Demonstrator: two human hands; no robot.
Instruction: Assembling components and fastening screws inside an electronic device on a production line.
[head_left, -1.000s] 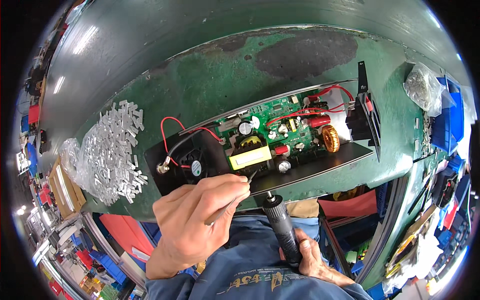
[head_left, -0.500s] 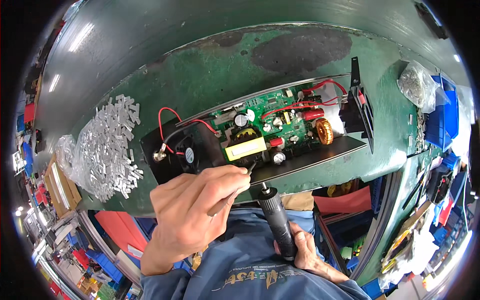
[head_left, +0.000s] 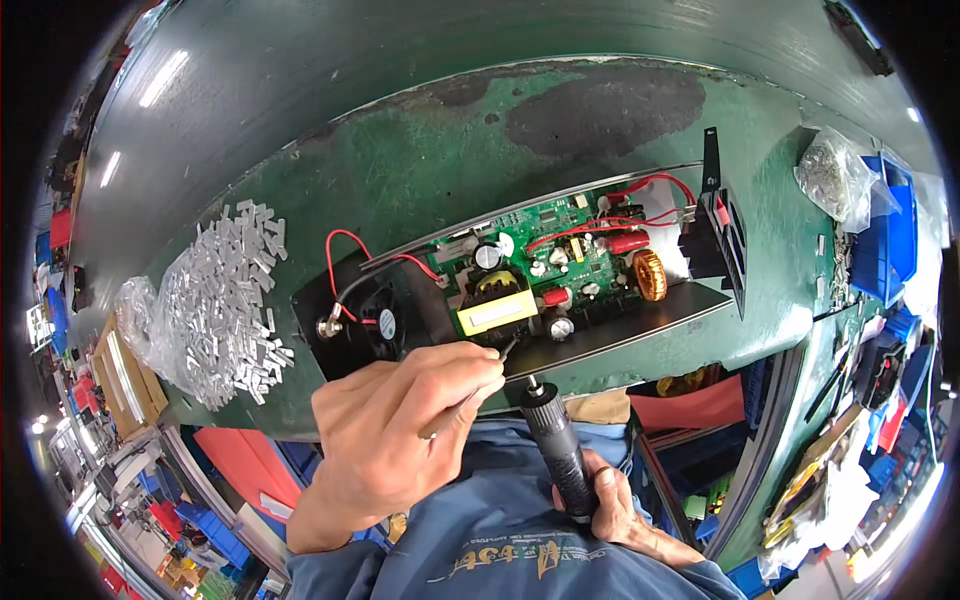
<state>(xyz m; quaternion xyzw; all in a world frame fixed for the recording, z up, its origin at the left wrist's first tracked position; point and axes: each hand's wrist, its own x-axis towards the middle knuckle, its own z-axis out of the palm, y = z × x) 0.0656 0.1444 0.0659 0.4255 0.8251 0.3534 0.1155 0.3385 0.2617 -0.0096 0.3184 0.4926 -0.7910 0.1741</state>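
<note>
In the head view, an open black metal case (head_left: pixel 640 322) lies slantwise on a green bench (head_left: pixel 420 150), in the middle of the scene right before the person, with a green circuit board (head_left: pixel 535 218) inside it. The left hand (head_left: pixel 400 435) is over the near left part of the case, thumb and fingers closed narrowly around a slim metal tool (head_left: pixel 462 408); its dark tip reaches in beside the near side of a yellow-wrapped transformer (head_left: pixel 497 313), though whether it touches anything there cannot be told. The right hand (head_left: pixel 610 500) is curled around the lower end of a black cylindrical driver (head_left: pixel 555 450), whose metal tip points up at the case's near edge; contact there is unclear. As for writing, the transformer bears a pale strip label too small to read, the fan (head_left: pixel 362 322) at the left end carries a round pale label on its hub, and the blue shirt (head_left: pixel 440 535) has light lettering across the front. Red wires (head_left: pixel 348 233) loop above the fan, and a copper-wound ring (head_left: pixel 650 275) stands toward the right end of the board. A heap of pale grey pieces (head_left: pixel 225 300) lies to the left; far right are a clear plastic bag (head_left: pixel 830 175) and a blue bin (head_left: pixel 900 240)
</note>
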